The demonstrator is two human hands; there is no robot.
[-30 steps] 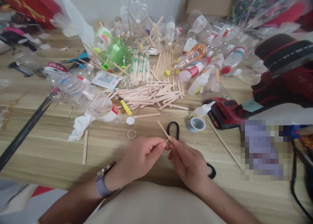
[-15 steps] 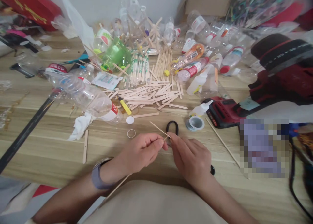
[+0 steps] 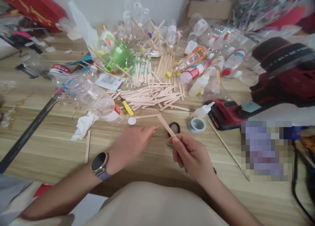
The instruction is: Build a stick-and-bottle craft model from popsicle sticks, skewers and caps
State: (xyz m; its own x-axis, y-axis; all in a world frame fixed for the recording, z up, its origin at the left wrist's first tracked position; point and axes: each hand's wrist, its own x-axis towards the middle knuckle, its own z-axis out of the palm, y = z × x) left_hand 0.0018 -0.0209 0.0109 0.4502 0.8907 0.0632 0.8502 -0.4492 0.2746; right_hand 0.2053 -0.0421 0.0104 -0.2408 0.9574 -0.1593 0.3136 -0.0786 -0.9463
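Observation:
My right hand pinches a flat wooden craft stick near its lower end; the stick points up and left with its broad face showing. My left hand is closed, blurred by motion, around a thin wooden skewer, whose tip pokes out past the fingertips. The rest of the skewer is hidden. A gap separates the skewer tip from the craft stick. Black-handled scissors lie partly under my right hand. Beyond my left hand are a white round disc and another craft stick.
A pile of craft sticks and a skewer bundle lie ahead. Plastic bottles crowd the back. A yellow-handled tool, glue bottle, grey spool and red-black power tool surround the work area.
My hands have drawn apart, and the skewer tip has come away from the craft stick. The craft stick has turned its broad face up. My left hand now covers the small ring.

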